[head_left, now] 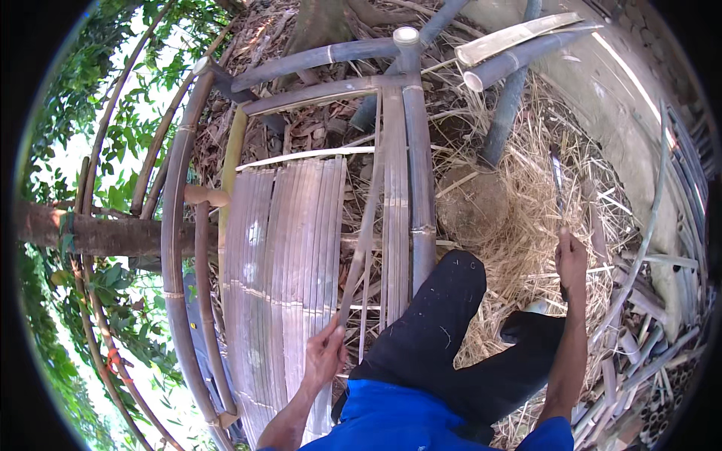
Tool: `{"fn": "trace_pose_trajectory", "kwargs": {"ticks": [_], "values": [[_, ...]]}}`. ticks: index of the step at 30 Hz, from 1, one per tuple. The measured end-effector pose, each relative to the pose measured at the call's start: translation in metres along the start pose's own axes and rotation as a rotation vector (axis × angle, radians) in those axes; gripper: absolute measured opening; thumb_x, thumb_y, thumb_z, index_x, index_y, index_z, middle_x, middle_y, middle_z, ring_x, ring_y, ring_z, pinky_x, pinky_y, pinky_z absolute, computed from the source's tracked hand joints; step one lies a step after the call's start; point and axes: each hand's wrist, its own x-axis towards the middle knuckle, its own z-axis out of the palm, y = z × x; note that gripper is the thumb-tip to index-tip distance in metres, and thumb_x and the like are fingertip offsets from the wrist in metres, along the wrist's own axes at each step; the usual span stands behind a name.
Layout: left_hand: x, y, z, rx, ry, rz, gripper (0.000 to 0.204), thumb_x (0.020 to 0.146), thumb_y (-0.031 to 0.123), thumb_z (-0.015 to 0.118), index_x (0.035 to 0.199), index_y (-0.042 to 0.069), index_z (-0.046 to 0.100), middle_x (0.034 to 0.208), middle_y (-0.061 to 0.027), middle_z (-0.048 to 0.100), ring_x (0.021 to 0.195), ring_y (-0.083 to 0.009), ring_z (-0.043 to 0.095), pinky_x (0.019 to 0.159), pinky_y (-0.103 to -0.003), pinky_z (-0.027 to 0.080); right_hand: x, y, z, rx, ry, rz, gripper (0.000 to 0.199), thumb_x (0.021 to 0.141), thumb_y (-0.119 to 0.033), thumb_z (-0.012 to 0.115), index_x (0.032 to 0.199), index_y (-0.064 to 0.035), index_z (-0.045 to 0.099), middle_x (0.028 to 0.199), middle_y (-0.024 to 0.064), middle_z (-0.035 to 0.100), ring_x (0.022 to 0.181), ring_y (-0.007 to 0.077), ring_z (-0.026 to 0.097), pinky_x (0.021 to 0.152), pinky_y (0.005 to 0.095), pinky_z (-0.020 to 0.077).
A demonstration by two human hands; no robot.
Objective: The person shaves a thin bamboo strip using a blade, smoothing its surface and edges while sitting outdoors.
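Fingers of the left hand close around a thin bamboo strip lying over the bamboo frame; right hand, arm outstretched, grips a knife above the straw.

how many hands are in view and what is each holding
2. The left hand grips a thin bamboo strip at the woven slat seat. The right hand is out over the straw, holding a knife. None seem hidden.
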Motion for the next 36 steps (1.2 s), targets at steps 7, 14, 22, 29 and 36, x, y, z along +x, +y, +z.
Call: {"fn": "trace_pose_trajectory", "kwargs": {"ticks": [7,14,22,29,36], "values": [[0.061,0.008,0.024,-0.083,0.126,-0.051,0.049,0.106,0.029,0.056,0.149,0.006,0.050,0.056,0.0007,0.047,0.042,-0.0076,0.042,0.037,-0.026,0.033,-0.008,-0.015,0.011,0.093,-0.035,-0.066,0.058,0.104,-0.055,0.052,0.069,-0.0084,0.050,0.059,-0.0028,0.042,0.051,0.0072,0.039,0.048,0.0249,0.0310],[0.094,0.001,0.039,-0.054,0.109,-0.004,0.046,0.106,0.030,0.054,0.148,0.011,0.053,0.056,0.0007,0.046,0.037,-0.0078,0.039,0.033,-0.026,0.030,-0.002,-0.001,0.005,0.131,-0.050,-0.011,0.060,0.102,-0.058,0.053,0.069,-0.0081,0.051,0.056,-0.0025,0.043,0.046,0.0070,0.039,0.043,0.0243,0.0302],[0.103,0.008,0.056,-0.102,0.147,-0.001,0.045,0.106,0.029,0.056,0.147,0.010,0.055,0.055,0.0009,0.045,0.037,-0.0080,0.039,0.032,-0.027,0.029,0.013,-0.001,0.003,0.117,-0.095,0.050,0.057,0.105,-0.052,0.051,0.071,-0.0073,0.052,0.058,-0.0031,0.043,0.050,0.0075,0.040,0.047,0.0265,0.0323],[0.116,0.044,0.062,-0.208,0.083,-0.042,0.044,0.105,0.027,0.057,0.144,0.007,0.056,0.054,0.0015,0.044,0.038,-0.0081,0.039,0.033,-0.027,0.029,0.033,-0.012,0.009,0.088,-0.123,0.033,0.057,0.104,-0.054,0.053,0.071,-0.0076,0.051,0.058,-0.0037,0.041,0.051,0.0074,0.039,0.047,0.0263,0.0310],[0.174,-0.006,0.054,0.451,0.398,0.256,0.042,0.100,0.030,0.059,0.134,0.005,0.062,0.079,-0.0218,0.070,0.074,-0.0429,0.068,0.073,-0.051,0.054,0.038,-0.008,0.015,0.082,-0.170,0.029,0.056,0.103,-0.054,0.055,0.072,-0.0075,0.054,0.059,-0.0044,0.041,0.052,0.0063,0.038,0.047,0.0253,0.0291]]}}
